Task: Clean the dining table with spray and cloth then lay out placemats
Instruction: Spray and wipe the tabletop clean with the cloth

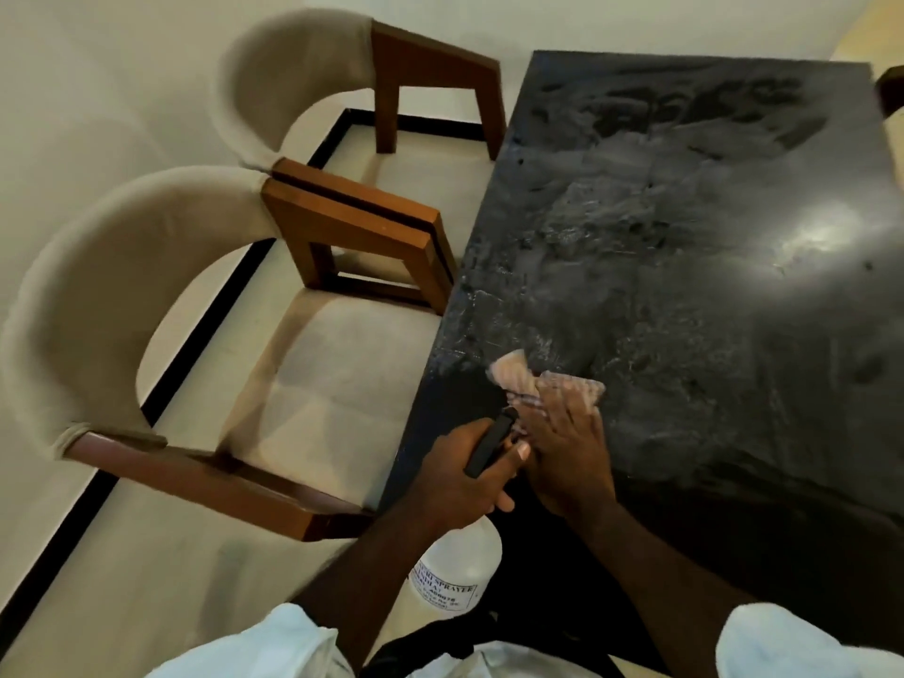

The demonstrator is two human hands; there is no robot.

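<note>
- The black, glossy stone dining table (685,296) is smeared with pale, wet streaks over most of its top; a bright light glare sits toward its right side.
- A pinkish checked cloth (521,379) lies crumpled on the table just inside its left edge, near the near-left corner.
- The right hand (570,447) lies flat on the cloth, fingers straight and close together, pressing it to the top.
- The left hand (464,477) is curled round the neck of a translucent white plastic spray bottle (455,565) with a black trigger head, thumb over the top. The bottle hangs off the table's left edge, with its nozzle toward the cloth.
- The two hands touch or nearly touch at the thumbs.
- Two beige upholstered chairs with brown wooden frames (313,227) stand along the table's left edge, seats tucked toward it.
- Pale sleeves (274,643) show at the bottom.
</note>
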